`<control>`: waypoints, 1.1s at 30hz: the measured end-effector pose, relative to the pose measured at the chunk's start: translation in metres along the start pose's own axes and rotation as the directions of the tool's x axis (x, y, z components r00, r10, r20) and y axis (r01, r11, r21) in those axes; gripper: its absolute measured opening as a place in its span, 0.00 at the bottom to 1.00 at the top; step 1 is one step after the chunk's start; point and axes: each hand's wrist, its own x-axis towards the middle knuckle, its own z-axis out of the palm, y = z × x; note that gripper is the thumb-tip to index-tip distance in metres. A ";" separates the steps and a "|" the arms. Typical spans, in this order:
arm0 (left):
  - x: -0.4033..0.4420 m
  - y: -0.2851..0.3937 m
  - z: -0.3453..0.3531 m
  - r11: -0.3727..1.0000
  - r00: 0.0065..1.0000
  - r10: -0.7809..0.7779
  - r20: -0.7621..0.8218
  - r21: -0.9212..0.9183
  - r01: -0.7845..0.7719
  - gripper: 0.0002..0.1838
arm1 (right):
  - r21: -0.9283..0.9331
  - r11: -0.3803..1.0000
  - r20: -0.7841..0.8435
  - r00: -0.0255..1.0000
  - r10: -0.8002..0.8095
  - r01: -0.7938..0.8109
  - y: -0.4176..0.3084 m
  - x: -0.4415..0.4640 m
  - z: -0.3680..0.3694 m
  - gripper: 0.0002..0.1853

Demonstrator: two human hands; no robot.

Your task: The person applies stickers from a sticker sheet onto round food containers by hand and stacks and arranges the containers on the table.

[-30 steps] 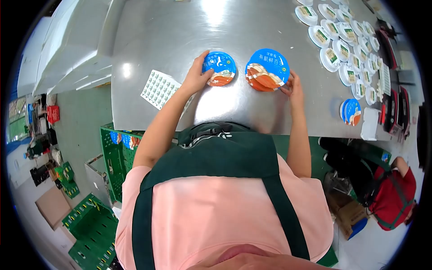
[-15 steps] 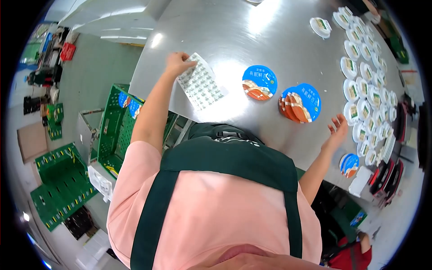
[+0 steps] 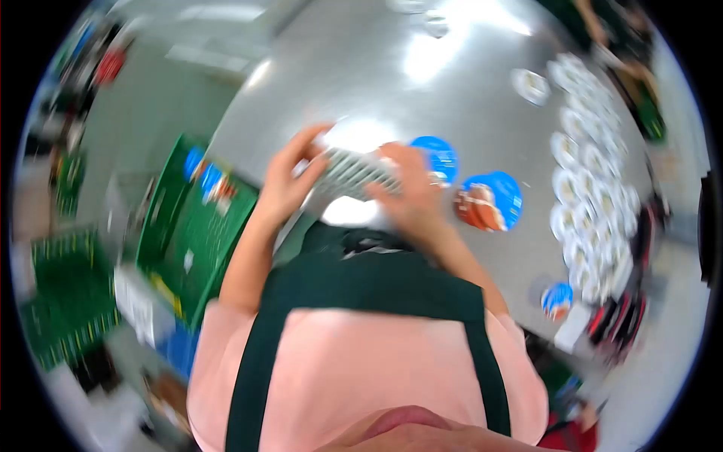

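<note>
Bimanually held sheet (image 3: 352, 170), packs (image 3: 215, 183) in crate (image 3: 203, 235)

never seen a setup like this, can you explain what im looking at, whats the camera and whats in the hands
There is no robot here: a person works with two bare hands. The view comes from one camera worn on the head, looking forward and down, so the person's own chest and apron fill the bottom.

The left hand and right hand hold a pale sheet with rows of green marks between them; it is blurred, so any print is unreadable.

On the shiny metal table, a blue disc lies beside the right hand, with a pile of blue and brown discs farther right. Many white round packs crowd the far right. A green crate stands off the table's left side.
</note>
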 end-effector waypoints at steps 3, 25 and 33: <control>-0.021 0.005 0.005 0.993 1.000 0.024 0.016 0.117 -0.026 0.21 | 0.098 0.970 -0.025 0.974 -0.223 0.225 0.011 0.005 0.026 0.20; 0.020 0.080 0.097 0.864 0.839 0.367 0.402 0.187 -0.468 0.06 | 0.022 0.999 -0.507 0.862 -0.015 0.031 -0.007 -0.075 -0.051 0.12; 0.045 0.068 0.099 0.851 0.860 0.221 0.461 0.339 -0.401 0.06 | 0.044 0.998 -0.457 0.887 0.069 -0.055 0.011 -0.082 -0.041 0.08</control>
